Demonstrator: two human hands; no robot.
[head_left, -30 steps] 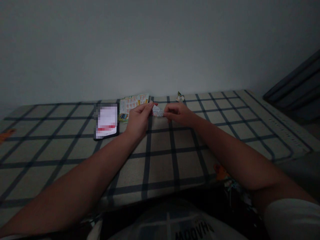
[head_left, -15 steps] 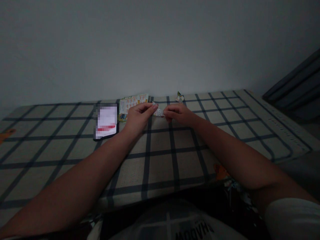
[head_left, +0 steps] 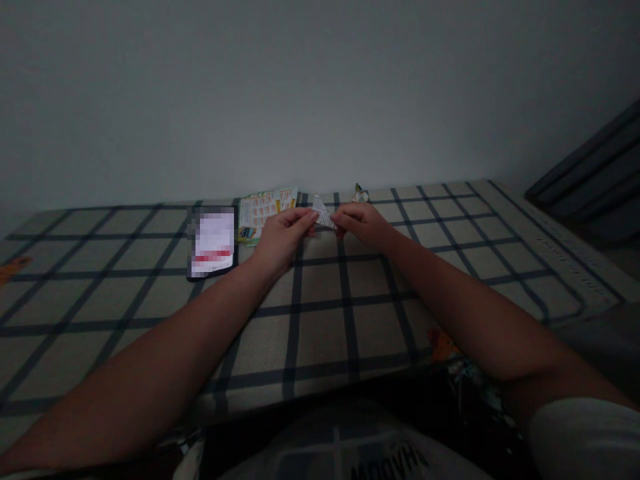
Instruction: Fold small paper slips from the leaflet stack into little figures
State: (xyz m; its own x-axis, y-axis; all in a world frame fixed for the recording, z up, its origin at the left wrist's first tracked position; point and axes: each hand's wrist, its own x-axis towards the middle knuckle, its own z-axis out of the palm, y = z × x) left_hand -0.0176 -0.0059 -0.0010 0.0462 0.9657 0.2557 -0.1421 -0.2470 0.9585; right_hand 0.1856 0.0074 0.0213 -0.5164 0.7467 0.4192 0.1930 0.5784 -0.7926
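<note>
Both my hands meet over the far middle of a checked cloth surface. My left hand pinches one side of a small folded piece of printed paper with thumb and fingers. My right hand pinches the other side of the same paper, fingers curled. The paper is lifted a little off the cloth and tilted, one pointed corner up. The light is dim and the print on the paper cannot be read.
A phone with a lit screen lies left of my left hand. A colourful printed sheet lies behind that hand by the wall. A small crumpled wrapper sits further back. Dark furniture stands at the right.
The folded paper has risen from lying low between my fingers to a tilted position with a corner up. My right hand has moved up slightly; both arms otherwise stay in place.
</note>
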